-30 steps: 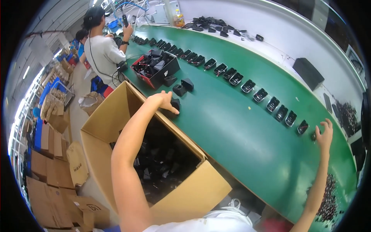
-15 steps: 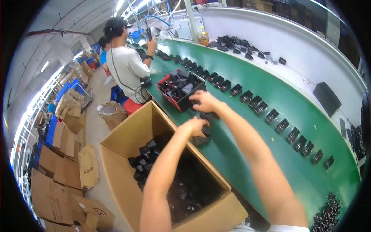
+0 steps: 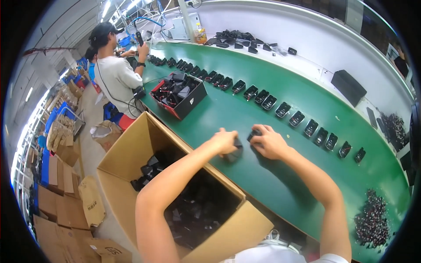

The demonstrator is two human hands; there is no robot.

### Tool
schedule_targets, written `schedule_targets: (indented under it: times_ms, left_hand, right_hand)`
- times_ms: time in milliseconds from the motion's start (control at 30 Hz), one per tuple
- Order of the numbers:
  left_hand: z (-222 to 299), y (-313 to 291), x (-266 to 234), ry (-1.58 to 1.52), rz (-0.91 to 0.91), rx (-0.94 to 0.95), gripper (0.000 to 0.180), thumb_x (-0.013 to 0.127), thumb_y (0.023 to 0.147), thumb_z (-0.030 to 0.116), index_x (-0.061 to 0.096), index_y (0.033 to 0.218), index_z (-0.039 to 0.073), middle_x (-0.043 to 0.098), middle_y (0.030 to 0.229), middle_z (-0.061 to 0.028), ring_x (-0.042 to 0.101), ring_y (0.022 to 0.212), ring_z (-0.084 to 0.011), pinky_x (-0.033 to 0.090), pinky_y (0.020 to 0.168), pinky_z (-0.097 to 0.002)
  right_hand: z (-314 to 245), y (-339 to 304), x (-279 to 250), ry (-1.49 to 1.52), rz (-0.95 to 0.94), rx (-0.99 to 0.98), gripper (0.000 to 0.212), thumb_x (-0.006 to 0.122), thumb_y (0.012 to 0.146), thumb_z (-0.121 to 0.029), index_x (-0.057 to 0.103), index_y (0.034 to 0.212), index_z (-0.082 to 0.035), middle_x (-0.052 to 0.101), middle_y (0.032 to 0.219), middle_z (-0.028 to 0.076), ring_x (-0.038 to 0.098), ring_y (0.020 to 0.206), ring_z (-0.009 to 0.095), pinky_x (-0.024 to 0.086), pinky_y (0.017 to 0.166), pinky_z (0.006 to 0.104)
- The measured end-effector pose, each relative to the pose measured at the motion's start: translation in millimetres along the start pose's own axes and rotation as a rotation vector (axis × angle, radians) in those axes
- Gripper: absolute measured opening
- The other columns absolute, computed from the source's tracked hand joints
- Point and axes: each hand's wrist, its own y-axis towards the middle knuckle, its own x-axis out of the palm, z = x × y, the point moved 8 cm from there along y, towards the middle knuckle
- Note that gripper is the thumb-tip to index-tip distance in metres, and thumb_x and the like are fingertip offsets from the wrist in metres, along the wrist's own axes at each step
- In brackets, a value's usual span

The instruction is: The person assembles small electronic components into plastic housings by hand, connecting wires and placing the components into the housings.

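Over the green table (image 3: 302,188), my left hand (image 3: 224,141) is closed around a black plastic housing (image 3: 235,152), which rests on or just above the surface near the edge. My right hand (image 3: 272,143), a short way to the right, grips a smaller dark part (image 3: 253,134) between thumb and fingers. The fingers cover most of that part, so its kind is unclear. Beyond my hands runs a long curved row of open black housings (image 3: 283,109), some with red wires showing.
A black-and-red box (image 3: 193,104) full of black parts stands at the table's left edge. Below it, an open cardboard carton (image 3: 125,162) holds more black pieces. Small parts are heaped (image 3: 372,221) at right. A co-worker (image 3: 115,70) stands at far left holding a dark handheld device.
My hands have come away from beside the black-and-red box to the bare middle of the table. My right hand has moved right and nearer, carrying a dark part. The view has shifted right.
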Motion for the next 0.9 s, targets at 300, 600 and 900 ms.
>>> schedule_targets:
  times_ms: [300,600,900]
  left_hand:
    - [155.5,-27.7,44.5,-0.100,0.052,0.461,0.085,0.077,0.077,0.035,0.034,0.147,0.011,0.041,0.136,-0.0351,0.056,0.112,-0.0527,0.048,0.098,-0.0540]
    - [-79.9,-216.3,-71.8,-0.275,1.087,0.207,0.021,0.063,0.083,0.015,0.065,0.100,0.004,0.069,0.088,-0.0162,0.068,0.074,-0.0303,0.054,0.070,-0.0406]
    - [-369.5,-248.0,88.4,-0.338,0.507,-1.114,0.081,0.068,0.085,0.045,0.033,0.151,0.013,0.029,0.156,-0.0218,0.031,0.142,-0.0453,0.032,0.112,-0.0563]
  right_hand:
    - [17.4,-146.2,-65.1,0.005,0.075,0.136,0.018,0.073,0.076,-0.008,0.070,0.094,-0.007,0.051,0.136,0.019,0.048,0.126,0.040,0.039,0.106,0.0478]
    - [-31.7,-101.1,-106.5,0.026,0.231,0.071,0.019,0.067,0.083,-0.008,0.062,0.100,-0.003,0.053,0.136,0.018,0.049,0.130,0.039,0.038,0.107,0.0457]
    - [-341.4,124.2,54.3,0.331,-0.421,-0.405,0.056,0.066,0.083,-0.050,0.070,0.105,0.001,0.069,0.103,0.025,0.066,0.102,0.038,0.052,0.091,0.0438]
